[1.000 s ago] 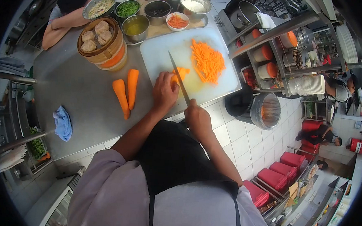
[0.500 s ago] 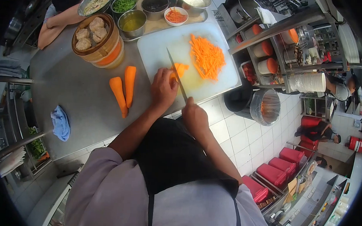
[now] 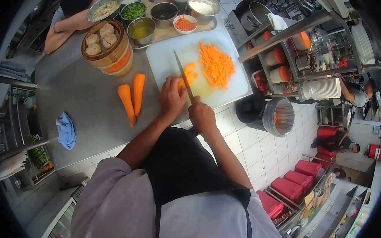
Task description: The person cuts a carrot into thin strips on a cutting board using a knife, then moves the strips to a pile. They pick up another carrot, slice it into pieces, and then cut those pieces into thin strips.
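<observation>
My right hand (image 3: 202, 116) is wrapped round the handle of a kitchen knife (image 3: 183, 70), its blade pointing away from me over the white cutting board (image 3: 164, 53). With bent fingers, my left hand (image 3: 173, 96) holds a piece of carrot (image 3: 182, 83) on the board, just left of the blade. Thin carrot slices (image 3: 190, 76) lie against the blade's right side. Farther right on the board is a heap of carrot strips (image 3: 216, 66). Two whole peeled carrots (image 3: 126, 102) rest on the steel table left of the board.
A bamboo steamer (image 3: 109, 63) with several dumplings stands left of the board. Behind it are bowls of oil (image 3: 141, 30), chopped greens (image 3: 133, 11) and carrot strips (image 3: 185, 24). A blue cloth (image 3: 65, 131) lies on the steel table (image 3: 92, 96). Another person's arm (image 3: 70, 28) leans at the far edge.
The knife and my right hand have shifted slightly left, toward my left hand. More carrot slices show beside the blade. The whole view has moved a little.
</observation>
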Demonstrator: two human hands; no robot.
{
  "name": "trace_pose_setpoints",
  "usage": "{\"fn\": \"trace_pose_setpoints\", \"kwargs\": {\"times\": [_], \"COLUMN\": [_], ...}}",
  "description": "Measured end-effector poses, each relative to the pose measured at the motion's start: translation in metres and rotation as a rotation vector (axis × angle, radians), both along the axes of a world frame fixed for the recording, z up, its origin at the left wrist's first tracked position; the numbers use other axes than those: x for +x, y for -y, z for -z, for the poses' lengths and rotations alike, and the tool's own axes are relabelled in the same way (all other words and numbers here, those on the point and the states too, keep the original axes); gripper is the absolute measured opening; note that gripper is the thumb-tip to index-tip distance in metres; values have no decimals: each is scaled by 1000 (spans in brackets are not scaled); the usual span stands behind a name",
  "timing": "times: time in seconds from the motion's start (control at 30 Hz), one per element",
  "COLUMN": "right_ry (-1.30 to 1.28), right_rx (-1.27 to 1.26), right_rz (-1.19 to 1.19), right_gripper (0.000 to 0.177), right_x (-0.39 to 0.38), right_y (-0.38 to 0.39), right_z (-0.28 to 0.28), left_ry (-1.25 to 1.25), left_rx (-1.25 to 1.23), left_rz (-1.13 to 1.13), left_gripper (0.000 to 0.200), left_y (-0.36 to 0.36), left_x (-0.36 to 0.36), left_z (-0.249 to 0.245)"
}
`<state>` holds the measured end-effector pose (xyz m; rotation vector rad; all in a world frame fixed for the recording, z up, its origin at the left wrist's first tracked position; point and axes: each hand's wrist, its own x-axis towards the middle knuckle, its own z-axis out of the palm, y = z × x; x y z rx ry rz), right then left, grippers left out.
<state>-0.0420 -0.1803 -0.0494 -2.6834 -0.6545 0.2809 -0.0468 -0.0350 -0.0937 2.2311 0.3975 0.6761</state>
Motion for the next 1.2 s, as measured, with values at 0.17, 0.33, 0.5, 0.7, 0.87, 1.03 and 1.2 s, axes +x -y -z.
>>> {"fn": "trace_pose_setpoints", "kwargs": {"times": [0.17, 0.33, 0.5, 0.7, 0.87, 1.03, 1.2], "right_ry": [-4, -68, -84, -67, -56, -42, -44], "right_rx": [-1, -83, -97, -152, -126, -140, -150], "right_rz": [10, 17, 22, 1, 1, -31, -36], "right_gripper": [10, 13, 12, 12, 13, 13, 12], "right_x": [-24, -42, -48, -46, -43, -40, -40], "right_y": [22, 34, 35, 33, 33, 35, 35], "right_z": [-30, -34, -47, -45, -53, -54, -54], "left_ry": [0, 10, 2, -6, -20, -13, -7], "left_rx": [0, -8, -2, -5, -10, -6, -22], "left_rz": [-14, -7, -4, 1, 19, 13, 17], "left_gripper": [34, 35, 37, 38, 41, 41, 41], "left_y": [2, 2, 2, 1, -1, -1, -1], "left_x": [-1, -2, -2, -1, -2, -1, -1], "left_z": [0, -1, 0, -1, -5, -2, -3]}}
